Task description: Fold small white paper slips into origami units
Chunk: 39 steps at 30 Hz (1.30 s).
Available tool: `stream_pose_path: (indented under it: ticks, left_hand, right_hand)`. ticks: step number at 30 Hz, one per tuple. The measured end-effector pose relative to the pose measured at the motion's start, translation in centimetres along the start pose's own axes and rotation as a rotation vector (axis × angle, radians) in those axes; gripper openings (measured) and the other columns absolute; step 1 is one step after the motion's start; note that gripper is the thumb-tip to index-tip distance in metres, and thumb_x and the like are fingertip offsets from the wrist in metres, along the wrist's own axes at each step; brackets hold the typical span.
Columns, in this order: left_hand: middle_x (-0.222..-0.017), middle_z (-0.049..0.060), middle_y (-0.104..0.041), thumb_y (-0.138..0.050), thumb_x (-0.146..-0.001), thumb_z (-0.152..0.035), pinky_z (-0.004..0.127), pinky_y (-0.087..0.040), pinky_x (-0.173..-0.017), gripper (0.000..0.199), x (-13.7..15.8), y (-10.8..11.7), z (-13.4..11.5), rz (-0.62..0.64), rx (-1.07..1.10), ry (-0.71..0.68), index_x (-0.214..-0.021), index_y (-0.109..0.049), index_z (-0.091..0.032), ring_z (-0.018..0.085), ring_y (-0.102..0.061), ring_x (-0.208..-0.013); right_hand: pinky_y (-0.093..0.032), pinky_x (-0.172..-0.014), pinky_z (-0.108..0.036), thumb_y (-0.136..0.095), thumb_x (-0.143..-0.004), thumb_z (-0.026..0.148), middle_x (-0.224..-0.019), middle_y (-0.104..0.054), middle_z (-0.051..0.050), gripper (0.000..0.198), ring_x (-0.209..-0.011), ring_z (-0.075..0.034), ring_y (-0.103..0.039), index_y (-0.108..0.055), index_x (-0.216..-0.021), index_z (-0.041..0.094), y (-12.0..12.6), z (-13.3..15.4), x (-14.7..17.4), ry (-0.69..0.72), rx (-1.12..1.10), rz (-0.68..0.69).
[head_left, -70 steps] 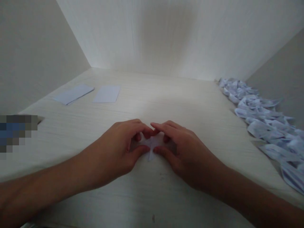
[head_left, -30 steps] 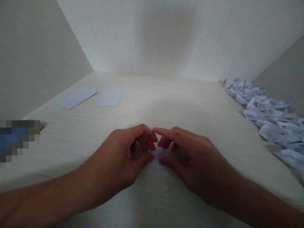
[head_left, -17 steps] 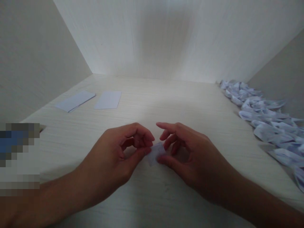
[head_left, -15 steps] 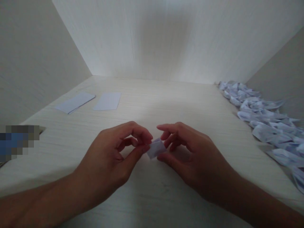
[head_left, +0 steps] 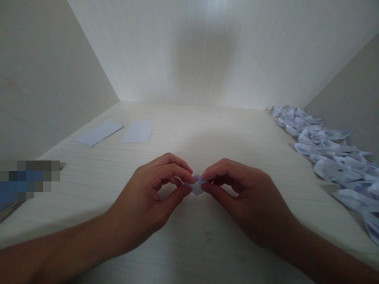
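So, the little folded paper (head_left: 197, 190) is pinched from both sides now.
Half a second ago it was a tilted flat rectangle, with the right hand (head_left: 248, 189)'s index finger stuck out off it; from my end of the feed, that hand and the left hand (head_left: 149, 189) are both closed on it, thumb to fingers, barely any gap. It sits between the fingertips over the white table (head_left: 213, 138), can't tell if touching. One corner points toward the wearer, a small peak shows on the far side, and the long axis looks left-right, ends hidden by fingers. Farther off left: stacked paper (head_left: 100, 133) and a flat sheet (head_left: 137, 131); folded pieces (head_left: 325, 152) heap up along the right.
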<state>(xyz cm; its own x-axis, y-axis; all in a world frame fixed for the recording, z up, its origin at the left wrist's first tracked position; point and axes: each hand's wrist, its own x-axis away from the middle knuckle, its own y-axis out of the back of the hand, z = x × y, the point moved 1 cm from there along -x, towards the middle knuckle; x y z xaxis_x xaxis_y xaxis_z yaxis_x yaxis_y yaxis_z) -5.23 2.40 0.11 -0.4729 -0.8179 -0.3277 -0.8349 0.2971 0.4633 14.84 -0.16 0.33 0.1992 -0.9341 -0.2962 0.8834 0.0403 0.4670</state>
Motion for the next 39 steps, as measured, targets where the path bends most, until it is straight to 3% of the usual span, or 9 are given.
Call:
stream_pose_path:
  ticks: [5,14,24,27,33,39]
  left_hand:
    - [-0.099,0.001,-0.071,-0.067,-0.091,-0.013,0.027,-0.059,-0.079,0.013,-0.11,0.02,0.44,0.053,-0.002,-0.004,-0.094,-0.073,-0.024,0.014,-0.07,-0.09]
    - [-0.096,0.001,-0.071,-0.072,-0.088,-0.01,0.021,-0.056,-0.076,0.016,-0.24,0.3,0.36,-0.002,-0.159,-0.153,-0.086,-0.079,-0.024,0.011,-0.07,-0.085]
    - [-0.097,0.002,-0.074,-0.07,-0.087,-0.007,0.021,-0.057,-0.076,0.019,-0.1,0.45,-0.27,-0.026,-0.196,-0.22,-0.087,-0.078,-0.024,0.011,-0.071,-0.085]
    - [-0.096,0.002,-0.076,-0.07,-0.089,-0.011,0.024,-0.058,-0.077,0.016,-0.22,0.25,-0.27,0.014,-0.08,-0.139,-0.093,-0.078,-0.024,0.013,-0.072,-0.085]
    - [-0.086,0.003,-0.078,-0.074,-0.089,-0.028,0.026,-0.06,-0.067,0.007,-0.17,-0.2,0.23,0.169,0.258,0.313,-0.09,-0.077,-0.021,0.017,-0.075,-0.077]
    - [-0.084,0.004,-0.079,-0.077,-0.087,-0.031,0.03,-0.063,-0.07,0.012,-0.05,-0.39,0.31,0.202,0.386,0.401,-0.088,-0.076,-0.02,0.019,-0.077,-0.079]
  right_hand:
    - [-0.056,-0.072,-0.025,-0.071,-0.084,0.005,-0.085,-0.075,0.0,0.015,-0.077,-0.013,-0.07,-0.075,-0.086,0.02,0.05,-0.37,-0.17,-0.008,-0.01,0.034]
    - [-0.055,-0.07,-0.019,-0.074,-0.082,0.004,-0.089,-0.075,0.0,0.019,-0.077,-0.01,-0.071,-0.079,-0.083,0.022,0.15,-0.33,0.19,0.165,0.087,0.013]
    - [-0.057,-0.07,-0.023,-0.072,-0.083,0.006,-0.089,-0.076,0.0,0.019,-0.078,-0.012,-0.072,-0.078,-0.082,0.024,0.38,0.11,0.21,0.184,0.06,-0.017]
    - [-0.057,-0.071,-0.025,-0.074,-0.083,0.009,-0.088,-0.075,-0.001,0.014,-0.077,-0.013,-0.071,-0.077,-0.08,0.022,0.28,0.28,0.15,0.127,0.007,-0.004]
    - [-0.052,-0.06,-0.025,-0.078,-0.083,0.025,-0.086,-0.073,-0.004,0.011,-0.069,-0.014,-0.065,-0.072,-0.077,0.018,-0.15,-0.37,0.0,-0.174,-0.122,0.088]
    - [-0.046,-0.056,-0.025,-0.075,-0.082,0.023,-0.079,-0.069,-0.003,0.009,-0.065,-0.013,-0.059,-0.071,-0.078,0.017,-0.23,-0.1,-0.05,-0.227,-0.039,0.152]
